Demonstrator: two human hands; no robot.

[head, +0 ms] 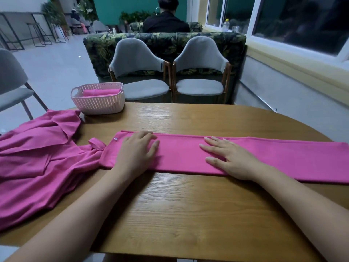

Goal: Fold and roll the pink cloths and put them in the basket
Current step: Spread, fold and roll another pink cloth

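cloth strip (283, 157) folded lengthwise; left hand (137, 149), right hand (231, 158) flat on it, apart; bare table (170, 205) nearside.

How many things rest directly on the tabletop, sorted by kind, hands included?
Hands: 2, the left hand and the right hand
Basket: 1
Folded pink cloth: 1
Loose pink cloth heap: 1
Total: 5

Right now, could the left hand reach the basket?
Probably yes. The left hand rests on the folded cloth, and only bare table lies between it and the basket.
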